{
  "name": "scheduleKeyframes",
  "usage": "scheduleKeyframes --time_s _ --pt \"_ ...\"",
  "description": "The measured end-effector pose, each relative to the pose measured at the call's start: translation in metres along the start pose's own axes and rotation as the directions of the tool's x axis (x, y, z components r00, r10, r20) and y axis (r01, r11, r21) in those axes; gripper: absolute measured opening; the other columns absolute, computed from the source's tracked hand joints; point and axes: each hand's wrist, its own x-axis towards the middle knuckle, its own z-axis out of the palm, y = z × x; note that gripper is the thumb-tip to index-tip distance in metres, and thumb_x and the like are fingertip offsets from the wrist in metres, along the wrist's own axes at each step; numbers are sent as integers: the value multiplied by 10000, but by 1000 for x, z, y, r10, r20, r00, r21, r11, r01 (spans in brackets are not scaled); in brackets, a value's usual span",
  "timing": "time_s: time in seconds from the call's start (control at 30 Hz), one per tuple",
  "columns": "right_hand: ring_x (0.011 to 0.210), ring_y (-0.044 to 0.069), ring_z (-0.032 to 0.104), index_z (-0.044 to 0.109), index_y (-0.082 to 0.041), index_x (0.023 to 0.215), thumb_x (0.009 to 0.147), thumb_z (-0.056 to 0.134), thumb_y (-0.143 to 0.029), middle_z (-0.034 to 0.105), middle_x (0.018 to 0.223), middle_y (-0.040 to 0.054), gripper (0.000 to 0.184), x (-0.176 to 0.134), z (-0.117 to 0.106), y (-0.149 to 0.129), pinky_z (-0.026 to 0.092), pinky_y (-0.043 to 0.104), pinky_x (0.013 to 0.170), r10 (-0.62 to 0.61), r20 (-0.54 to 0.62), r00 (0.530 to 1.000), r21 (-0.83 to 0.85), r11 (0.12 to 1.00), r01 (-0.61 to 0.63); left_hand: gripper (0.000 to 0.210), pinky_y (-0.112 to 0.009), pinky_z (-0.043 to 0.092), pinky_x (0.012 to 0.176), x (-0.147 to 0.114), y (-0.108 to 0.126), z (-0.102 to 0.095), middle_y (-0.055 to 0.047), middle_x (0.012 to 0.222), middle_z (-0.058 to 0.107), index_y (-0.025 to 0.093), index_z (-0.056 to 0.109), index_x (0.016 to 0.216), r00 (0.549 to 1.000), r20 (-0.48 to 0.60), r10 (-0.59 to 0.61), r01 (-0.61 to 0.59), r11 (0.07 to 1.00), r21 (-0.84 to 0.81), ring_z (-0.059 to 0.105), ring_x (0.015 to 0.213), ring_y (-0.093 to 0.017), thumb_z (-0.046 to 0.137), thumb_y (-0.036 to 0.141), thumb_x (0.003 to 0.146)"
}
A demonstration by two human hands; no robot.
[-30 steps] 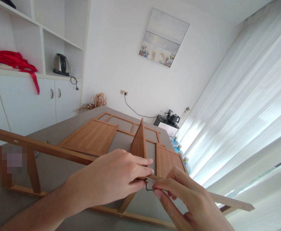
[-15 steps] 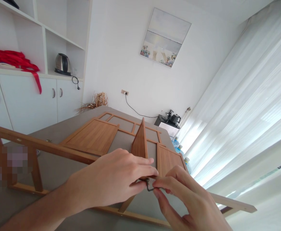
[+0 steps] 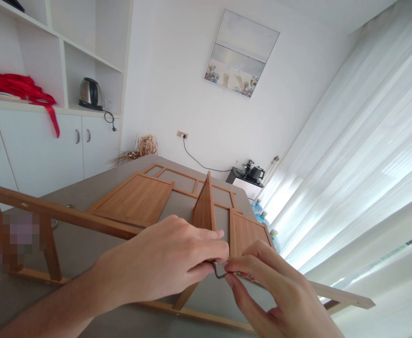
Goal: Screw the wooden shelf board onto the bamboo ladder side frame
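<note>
Between finger and thumb, my right hand (image 3: pixel 276 288) pinches the long arm of a small dark hex key (image 3: pixel 217 272). The key's short end meets the upper rail of a wooden frame (image 3: pixel 86 217), close to my left fingertips. My left hand (image 3: pixel 167 260) is closed over that rail, its thumb below and its fingers on top, covering the joint and any screw head. Just beyond the fingers, an upright wooden panel (image 3: pixel 206 206) stands against the rail. The frame is on its side, with its lower rail (image 3: pixel 206 319) along the tabletop.
Flat wooden panels lie on the grey table (image 3: pixel 86 267), one at the left (image 3: pixel 135 197) and one at the right (image 3: pixel 250 230). A slatted wooden frame (image 3: pixel 184 190) lies behind them. Water bottles (image 3: pixel 264 217) stand beyond the table's right edge, near the white curtain (image 3: pixel 350 178).
The hex key has shifted very slightly, its bend a little to the left and higher. Both hands keep their grips, and the wooden parts stay put.
</note>
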Motion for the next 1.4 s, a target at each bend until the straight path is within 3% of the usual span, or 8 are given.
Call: scheduleKeyframes --time_s 0.2,0.53,0.67,0.87,1.03,1.4 --pt "731 135 662 691 -245 983 968 554 -200 622 856 33 145 -3 1 4 558 204 627 -8 7 1000 -15 1000 8 116 -207 466 699 0 0 -1 48 922 741 252 605 890 1000 8 1 0 999 -35 735 839 -154 551 176 958" --pt "658 118 558 666 -228 968 938 554 -134 538 819 18 150 1 4 -9 519 220 596 -27 -50 998 -33 999 25 113 -226 451 691 -1 0 1 40 1054 738 240 572 849 1000 10 -12 12 1000 -8 729 829 -152 570 181 946" --pt "718 121 586 635 -226 1004 920 515 -87 541 860 24 202 2 10 -11 528 221 640 -43 -84 996 -12 999 42 102 -236 432 669 0 0 1 43 1035 734 241 566 872 1000 10 -21 21 1000 -23 722 797 -148 577 160 933" --pt "730 123 606 612 -229 1031 911 480 -59 557 884 32 246 0 14 -9 533 213 637 -65 -73 995 -30 998 63 91 -247 359 542 1 4 0 62 764 688 245 564 966 992 47 -120 120 993 -1 674 653 -146 635 219 915" --pt "773 121 634 593 -232 1004 905 476 -39 573 887 19 247 2 12 -12 548 208 705 -73 -70 995 -18 997 72 163 -246 385 579 0 4 1 49 788 701 259 573 1068 989 46 -137 137 990 16 697 716 -168 641 247 920" --pt "783 137 647 539 -255 1023 872 477 -33 591 859 -5 276 6 12 -14 551 228 720 -66 -54 996 -69 996 62 101 -272 361 578 0 2 2 55 813 712 255 557 1035 989 71 -132 130 991 34 699 726 -180 599 257 943"
